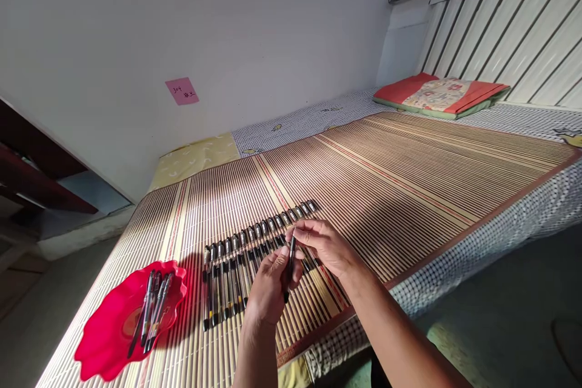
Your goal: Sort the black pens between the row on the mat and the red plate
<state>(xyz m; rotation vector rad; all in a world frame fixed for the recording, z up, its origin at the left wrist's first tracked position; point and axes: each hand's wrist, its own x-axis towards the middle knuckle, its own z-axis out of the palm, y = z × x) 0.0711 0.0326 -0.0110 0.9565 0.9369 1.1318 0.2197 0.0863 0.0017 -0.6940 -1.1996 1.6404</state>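
My left hand (pixel 271 286) is closed around the barrel of a black pen (pixel 290 267), held upright over the bamboo mat (pixel 409 182). My right hand (pixel 321 244) pinches the top end of the same pen with its fingertips. Just behind both hands lies a row of several black pens (pixel 248 248), side by side on the mat. To the left, a red scalloped plate (pixel 109 333) holds several more black pens (pixel 152 312).
The mat covers a bed with a checked sheet (pixel 454 267). A red and floral pillow (pixel 439 96) lies at the far right. A pink note (pixel 182 91) is stuck on the white wall. Dark wooden furniture (pixel 31 176) stands at the left.
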